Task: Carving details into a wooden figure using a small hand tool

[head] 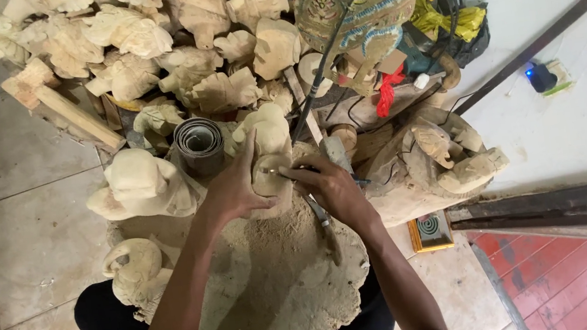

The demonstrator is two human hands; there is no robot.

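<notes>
**Two hands on a pale wood carving**

At the centre of the view, the left hand (234,190) wraps around a small unfinished wood carving (269,162), fingers closed on its side and the forefinger pointing up toward 12 o'clock. The right hand (333,190), at 3 o'clock of the carving, is clamped on a thin metal tool (274,172) whose tip touches the wood. Both rest over a sawdust-covered cloth (278,292) spread on the lap at 6 o'clock. A roll of dark sandpaper (198,143) stands just beside the left hand at 11 o'clock (its coil open to the camera). Beyond it, a heap of rough carved figures (148,49) fills 12 o'clock, with a painted carved piece (363,2) at 1 o'clock.
</notes>
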